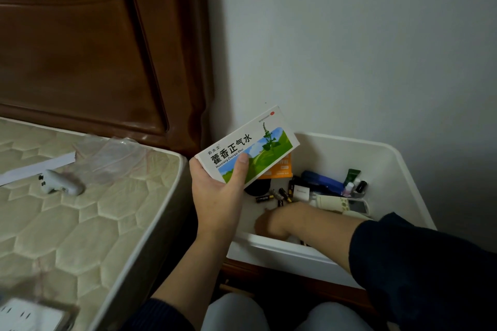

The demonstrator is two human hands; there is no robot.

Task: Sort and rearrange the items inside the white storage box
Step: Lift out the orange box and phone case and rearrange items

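Observation:
My left hand grips a white and green medicine carton, lifted above the left rim of the white storage box. My right hand reaches down inside the box near its front wall; its fingers are hidden behind the rim, so what they hold cannot be told. On the box floor lie several loose batteries, an orange packet, a dark blue case, a small white box, a white remote, a green tube and small bottles.
The box stands on a brown wooden nightstand against a white wall. To the left is a bare quilted mattress with a white controller, a clear plastic bag and a white power strip. A brown headboard rises behind.

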